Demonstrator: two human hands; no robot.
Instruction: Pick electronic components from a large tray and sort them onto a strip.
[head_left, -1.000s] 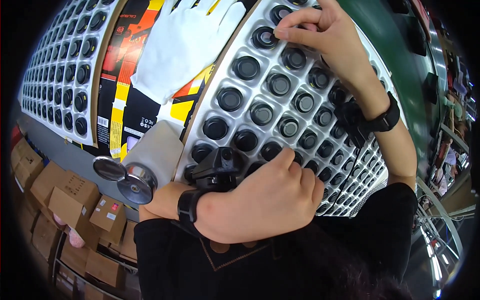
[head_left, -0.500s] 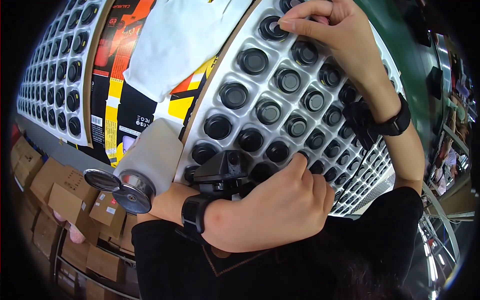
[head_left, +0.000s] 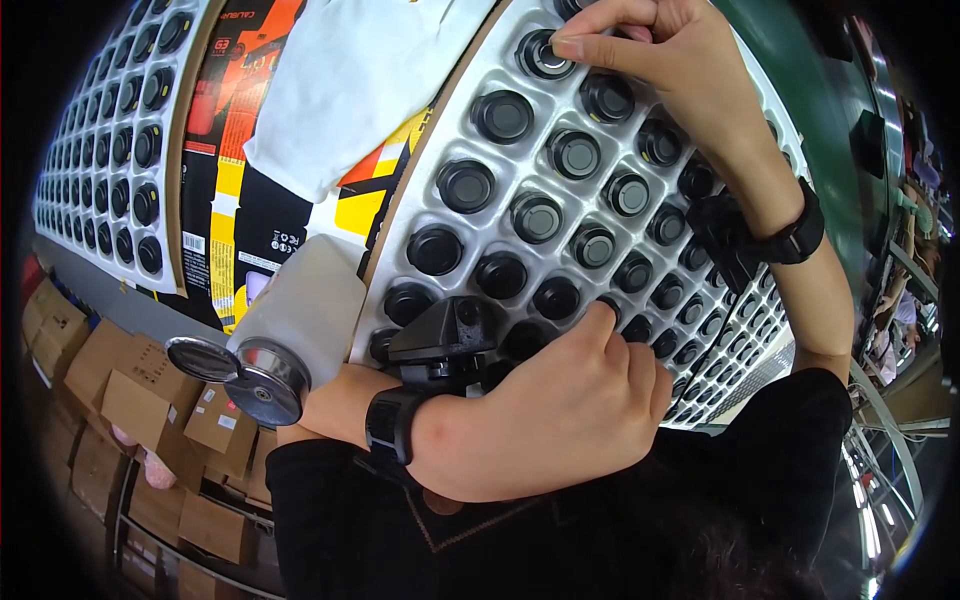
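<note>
A clear plastic tray (head_left: 541,126) holds many round black lens-like parts (head_left: 575,153) in moulded pockets. At its far end my right hand (head_left: 665,50) pinches with thumb and forefinger over one black part (head_left: 541,57), the thumb tip touching its top. Whatever lies between those fingertips is too small to make out. My left hand (head_left: 545,415) is closed, knuckles up, over the near part of the tray. Its fingertips are mostly hidden, and I cannot see what they hold. Each wrist wears a black strap with a dark device, the left device (head_left: 440,345) covering some pockets.
A white bottle with a metal flip top (head_left: 300,310) stands against my left forearm. White cloth (head_left: 350,90) lies over printed black, orange and yellow card (head_left: 255,215). Another filled tray (head_left: 100,205) is at the far left. Cardboard boxes (head_left: 145,395) sit below the bench.
My right thumb and forefinger have shifted slightly left on the same black part, and more of its pale ring shows. My left hand has barely moved.
</note>
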